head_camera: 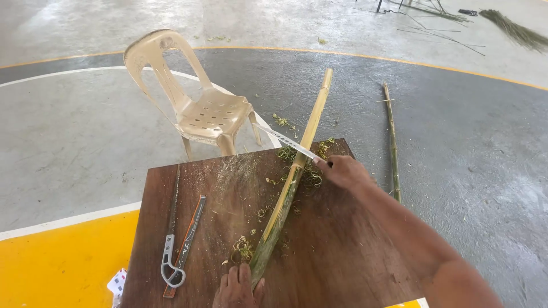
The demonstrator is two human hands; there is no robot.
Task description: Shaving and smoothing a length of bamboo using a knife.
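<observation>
A long bamboo pole [297, 165] lies slanted across a brown wooden board [342, 256], its near part green and its far part pale and stripped. My left hand [238, 288] grips the pole's near end at the board's front edge. My right hand [342, 171] holds a knife [288, 141], whose blade rests across the pole at mid-length. Green curled shavings [305, 168] lie around the blade and along the pole.
A hacksaw-like tool with a grey handle [171, 259] and an orange-edged blade [188, 239] lie on the board's left side. A beige plastic chair [194, 102] stands beyond the board. A thin bamboo stick [392, 142] lies on the concrete floor at right.
</observation>
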